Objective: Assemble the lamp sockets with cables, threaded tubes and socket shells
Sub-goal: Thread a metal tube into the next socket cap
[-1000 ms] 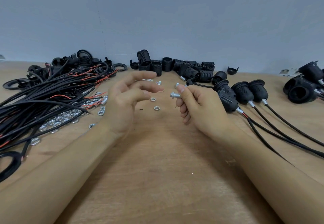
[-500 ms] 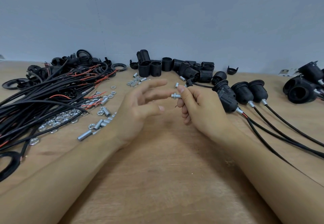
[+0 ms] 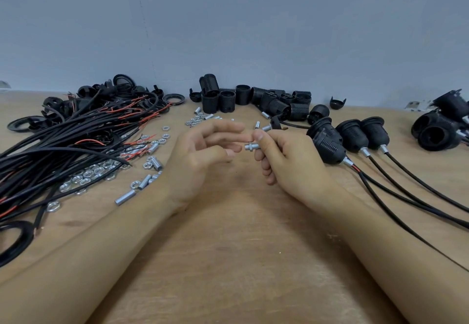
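- Right hand [image 3: 286,161]: fingers curled, thumb and forefinger pinching a short threaded tube [image 3: 251,146] with a nut on it. The tube lies level, its free end pointing toward 9 o'clock, and is held above the table [image 3: 228,260] near the centre of the view.
- Left hand [image 3: 200,156]: fingers loosely extended toward 3 o'clock, holding nothing. Its fingertips [image 3: 237,147] sit just beside the tube's free end; contact cannot be confirmed.
- Both forearms rest on the table, converging toward 12 o'clock.
- Cables [image 3: 63,146]: a black bundle with red and bare leads showing, lying at 9 to 10 o'clock of the hands.
- Loose nuts [image 3: 88,174] and spare tubes [image 3: 142,184]: scattered along the near edge of the cable bundle, at 8 to 9 o'clock of the left hand. A smaller cluster of nuts [image 3: 196,120] sits at 12 o'clock of the left hand.
- Socket shells [image 3: 253,100]: black ribbed pieces, some upright and some on their sides, grouped against the wall [image 3: 228,31] at 12 o'clock.
- Assembled sockets [image 3: 352,135]: three black units with cables attached, at 3 o'clock of the right hand, cables trailing toward 4 o'clock.
- Further black sockets [image 3: 441,125] lie at the far 2 o'clock edge.
- Black rings and caps [image 3: 101,95] are heaped at 10 to 11 o'clock, behind the cables.
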The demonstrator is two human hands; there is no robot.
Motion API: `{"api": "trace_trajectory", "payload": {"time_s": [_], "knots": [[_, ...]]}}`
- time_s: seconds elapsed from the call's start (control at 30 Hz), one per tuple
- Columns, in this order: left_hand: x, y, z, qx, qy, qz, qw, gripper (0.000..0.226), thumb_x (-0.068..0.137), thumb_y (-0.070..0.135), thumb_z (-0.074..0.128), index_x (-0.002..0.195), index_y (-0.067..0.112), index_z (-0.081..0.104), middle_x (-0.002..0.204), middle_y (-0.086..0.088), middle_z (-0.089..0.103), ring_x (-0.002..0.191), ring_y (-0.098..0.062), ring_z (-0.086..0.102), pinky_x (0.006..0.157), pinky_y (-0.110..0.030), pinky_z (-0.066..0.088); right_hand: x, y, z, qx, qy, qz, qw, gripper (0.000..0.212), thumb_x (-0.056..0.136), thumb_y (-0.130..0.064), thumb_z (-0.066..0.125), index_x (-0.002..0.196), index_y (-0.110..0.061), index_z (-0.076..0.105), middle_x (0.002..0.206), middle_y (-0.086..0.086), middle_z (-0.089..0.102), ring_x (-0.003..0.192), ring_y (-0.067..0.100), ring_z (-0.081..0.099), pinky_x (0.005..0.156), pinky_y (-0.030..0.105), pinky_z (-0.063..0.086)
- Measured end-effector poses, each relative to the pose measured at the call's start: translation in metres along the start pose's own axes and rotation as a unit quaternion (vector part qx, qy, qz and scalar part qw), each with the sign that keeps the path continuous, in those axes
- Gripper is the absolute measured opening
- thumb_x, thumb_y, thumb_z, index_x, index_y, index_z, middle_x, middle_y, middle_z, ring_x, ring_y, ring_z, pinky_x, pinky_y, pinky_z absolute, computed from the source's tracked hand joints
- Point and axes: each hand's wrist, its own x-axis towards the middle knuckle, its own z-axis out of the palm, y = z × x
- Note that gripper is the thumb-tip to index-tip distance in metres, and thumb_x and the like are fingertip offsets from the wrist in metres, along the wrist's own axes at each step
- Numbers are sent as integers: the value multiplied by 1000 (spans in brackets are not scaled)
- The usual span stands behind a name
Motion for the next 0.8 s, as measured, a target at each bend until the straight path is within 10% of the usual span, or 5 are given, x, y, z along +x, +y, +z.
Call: {"api": "trace_trajectory", "payload": {"time_s": [0.4, 0.57, 0.8], "knots": [[3, 0, -5, 134, 51, -10, 990, 25, 79, 11, 60, 99, 23, 68, 82, 2, 76, 76, -10, 63, 70, -20, 45, 3, 9, 1, -19, -19, 9, 1000, 33, 101, -32, 50, 71, -23, 61, 56, -11, 58, 49, 9, 54, 48, 32, 55], [11, -1, -42, 561, 91, 15, 823, 32, 88, 25, 59, 121, 24, 62, 126, 2, 60, 120, -24, 47, 103, -37, 35, 5, 14, 1, -55, -25, 6, 998, 27, 99, -31, 55, 82, -12, 65, 73, 6, 66, 53, 16, 58, 52, 36, 57], [19, -13, -89, 654, 191, -160, 714, 68, 90, 53, 50, 147, 18, 35, 161, -15, 17, 148, -31, 6, 116, -52, 10, 4, 15, 2, -59, -28, 7, 998, 21, 97, -27, 60, 85, -11, 66, 76, 8, 68, 59, 26, 62, 55, 38, 56]]}}
